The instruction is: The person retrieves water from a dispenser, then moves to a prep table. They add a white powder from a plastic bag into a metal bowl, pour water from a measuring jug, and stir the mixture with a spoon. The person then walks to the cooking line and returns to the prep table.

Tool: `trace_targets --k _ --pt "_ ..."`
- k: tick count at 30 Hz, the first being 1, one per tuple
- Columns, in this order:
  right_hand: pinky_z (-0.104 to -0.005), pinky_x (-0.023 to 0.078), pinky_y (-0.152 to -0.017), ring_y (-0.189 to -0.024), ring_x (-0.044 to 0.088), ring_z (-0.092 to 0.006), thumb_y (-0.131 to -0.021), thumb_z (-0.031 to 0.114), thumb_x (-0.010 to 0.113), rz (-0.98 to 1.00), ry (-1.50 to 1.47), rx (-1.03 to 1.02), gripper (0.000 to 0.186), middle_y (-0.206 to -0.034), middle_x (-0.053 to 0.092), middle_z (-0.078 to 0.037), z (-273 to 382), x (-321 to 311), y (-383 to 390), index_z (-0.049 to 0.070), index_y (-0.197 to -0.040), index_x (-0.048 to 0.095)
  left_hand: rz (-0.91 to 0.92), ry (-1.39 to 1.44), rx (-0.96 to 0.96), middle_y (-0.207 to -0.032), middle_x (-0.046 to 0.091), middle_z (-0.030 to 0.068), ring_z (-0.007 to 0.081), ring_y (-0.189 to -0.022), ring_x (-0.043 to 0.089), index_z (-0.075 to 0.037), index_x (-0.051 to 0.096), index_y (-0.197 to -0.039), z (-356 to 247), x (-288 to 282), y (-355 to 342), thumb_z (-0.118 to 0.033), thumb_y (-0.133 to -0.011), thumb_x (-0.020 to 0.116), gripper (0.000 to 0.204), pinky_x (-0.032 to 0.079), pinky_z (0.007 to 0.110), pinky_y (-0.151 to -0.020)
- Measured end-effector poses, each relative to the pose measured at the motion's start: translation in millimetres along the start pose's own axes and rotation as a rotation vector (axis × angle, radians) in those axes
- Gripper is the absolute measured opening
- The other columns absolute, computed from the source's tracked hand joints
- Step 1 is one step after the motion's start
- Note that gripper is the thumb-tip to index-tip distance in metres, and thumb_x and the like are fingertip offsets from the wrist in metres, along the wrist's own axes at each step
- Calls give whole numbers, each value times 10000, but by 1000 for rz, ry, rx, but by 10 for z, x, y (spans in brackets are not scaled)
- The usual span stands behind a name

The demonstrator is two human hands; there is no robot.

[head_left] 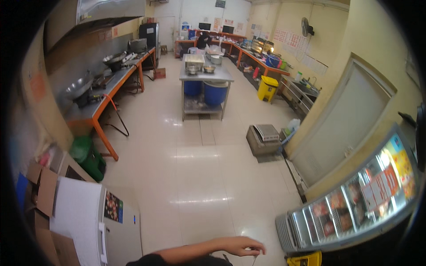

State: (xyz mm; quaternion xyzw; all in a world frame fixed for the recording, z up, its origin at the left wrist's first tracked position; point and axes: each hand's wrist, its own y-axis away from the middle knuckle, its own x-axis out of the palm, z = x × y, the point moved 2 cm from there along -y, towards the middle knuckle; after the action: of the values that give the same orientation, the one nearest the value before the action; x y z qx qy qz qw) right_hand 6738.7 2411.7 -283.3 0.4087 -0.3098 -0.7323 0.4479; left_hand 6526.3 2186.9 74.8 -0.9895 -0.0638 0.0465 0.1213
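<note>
My left hand (243,246) is at the lower edge of the head view, its forearm crossing in front of me from a dark sleeve on the left. The fingers are bent downward and look closed. A small pale bit and a thin line show beneath them, too small to name. My right hand is out of the picture. Tiled floor lies beyond the hand, and the glass-door display fridge (341,208) with packed food stands to its right, apart from it.
A white chest freezer (80,217) and cardboard boxes (46,190) stand at left, near a green bin (88,157). Ahead is a steel table (207,76) with blue tubs beneath. A scale (267,132) sits on a box at right, before a grey door (341,119). Orange-framed counters line both sides.
</note>
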Motion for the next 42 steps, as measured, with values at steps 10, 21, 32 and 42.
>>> trace_targets --k 10,21,32,42 --pt "-246 336 -424 -471 400 -79 -997 324 544 291 179 -488 302 -649 533 6 5216 237 -1793 68 -938 692 190 170 -757 -1367 547 117 196 -1253 476 -32 565 -1324 3701 -2891 922 -466 -1025 436 543 364 362 -1061" --pt "-360 430 -811 -903 559 -220 -976 255 557 607 433 -833 293 -1009 622 -96 8704 1862 -2984 53 -1185 598 70 321 -1284 -1385 535 51 213 -1226 494 -136 518 -1412 3850 -6652 102 -422 -996 454 509 404 412 -1026" --pt "-257 400 -414 -480 512 -90 -1010 259 501 402 247 -959 269 -604 535 -3 13828 2388 -5327 41 -1022 658 -367 405 -410 -1378 527 82 199 -1264 469 23 469 -1395 3891 -10560 -1735 -253 -975 511 504 319 326 -1106" --pt "-408 509 -658 -663 652 -268 -960 289 558 198 615 -1428 344 -748 671 -173 17635 4600 -6690 -25 -1025 681 -429 737 -831 -1139 682 130 205 -1005 611 35 619 -1205 4667 -13448 -2520 -229 -960 511 376 471 362 -905"
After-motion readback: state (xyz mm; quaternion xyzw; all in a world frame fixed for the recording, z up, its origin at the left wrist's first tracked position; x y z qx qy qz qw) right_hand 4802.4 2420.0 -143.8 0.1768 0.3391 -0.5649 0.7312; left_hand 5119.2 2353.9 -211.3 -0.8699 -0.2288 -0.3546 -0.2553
